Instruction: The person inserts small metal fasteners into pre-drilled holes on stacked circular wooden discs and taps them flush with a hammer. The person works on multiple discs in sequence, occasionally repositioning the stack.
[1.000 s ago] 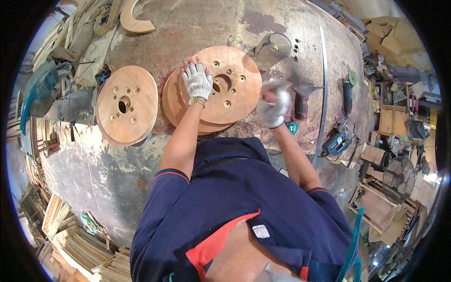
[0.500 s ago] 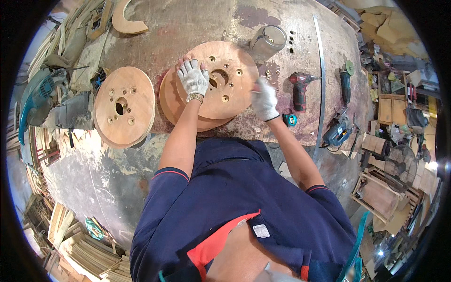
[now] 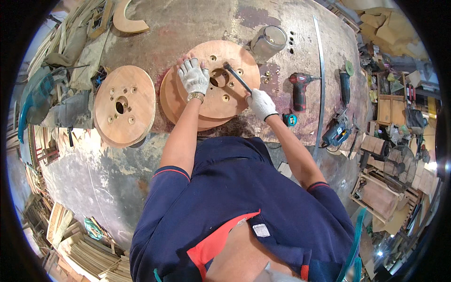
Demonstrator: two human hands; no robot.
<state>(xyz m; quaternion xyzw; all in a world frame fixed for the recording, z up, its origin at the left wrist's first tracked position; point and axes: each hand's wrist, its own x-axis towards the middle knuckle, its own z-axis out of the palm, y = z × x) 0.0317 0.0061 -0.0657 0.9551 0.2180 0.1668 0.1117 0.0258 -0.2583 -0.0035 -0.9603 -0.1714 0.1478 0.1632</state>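
At the far left a lone wooden disc (image 3: 124,105) with a centre hole and a ring of smaller holes lies flat on the stained workbench (image 3: 188,28), apart from the stack, much as it lay half a second ago. Next to the right, the gloved left hand (image 3: 193,77) is spread flat, fingers apart, pressing on the left part of the top disc (image 3: 221,80), which rests on a second disc (image 3: 176,105) whose left and lower edge shows beneath it; that hand has hardly shifted. The right hand (image 3: 261,104) is the change: earlier it sat on the disc's right edge with no tool to be seen, and now it is closed around the handle of a dark slim tool (image 3: 237,78) that slants up and left, its tip at the rim of the disc's centre hole. Beyond the stack a glass jar (image 3: 268,41) stands near the disc's upper right edge. Farther right lie a red cordless drill (image 3: 299,88), a small blue tape measure (image 3: 290,119), a long metal strip (image 3: 321,80) and a blue power tool (image 3: 336,133).
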